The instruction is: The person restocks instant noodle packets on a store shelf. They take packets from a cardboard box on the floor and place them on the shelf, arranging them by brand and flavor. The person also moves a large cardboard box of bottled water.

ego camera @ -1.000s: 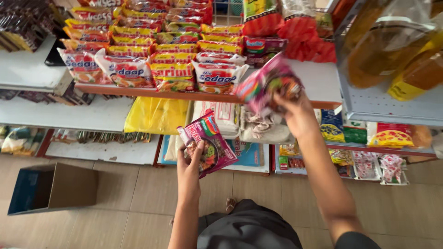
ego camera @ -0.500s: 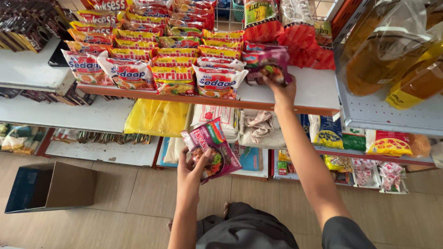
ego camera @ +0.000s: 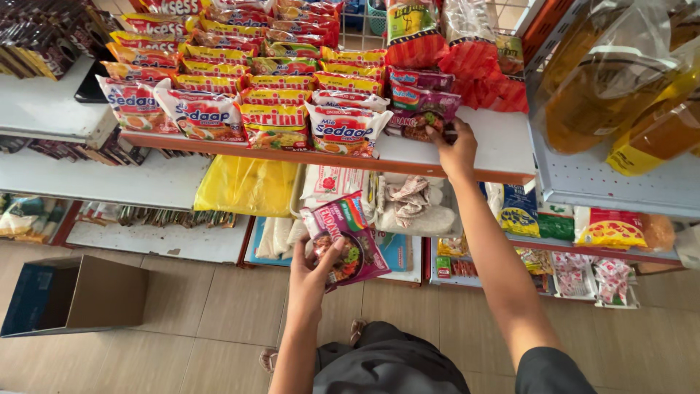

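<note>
My right hand (ego camera: 453, 149) reaches up to the white shelf (ego camera: 503, 149) and rests on a purple noodle packet (ego camera: 419, 120) lying at the front of a short purple stack. My left hand (ego camera: 315, 271) hangs lower, near my chest, gripping a small bundle of purple and pink noodle packets (ego camera: 348, 237) fanned upward. Rows of red, yellow and white noodle packets (ego camera: 240, 95) fill the shelf to the left of the purple stack.
Bags of amber cooking oil (ego camera: 620, 95) hang on the upper right rack. A yellow plastic bag (ego camera: 244, 186) and white sacks lie on a lower shelf. An open cardboard box (ego camera: 76, 295) stands on the tiled floor at left. Snack bags (ego camera: 612, 230) fill the lower right shelf.
My right hand carried a purple packet up from mid-air and set it onto the shelf's purple stack. My left hand stayed low with its bundle.
</note>
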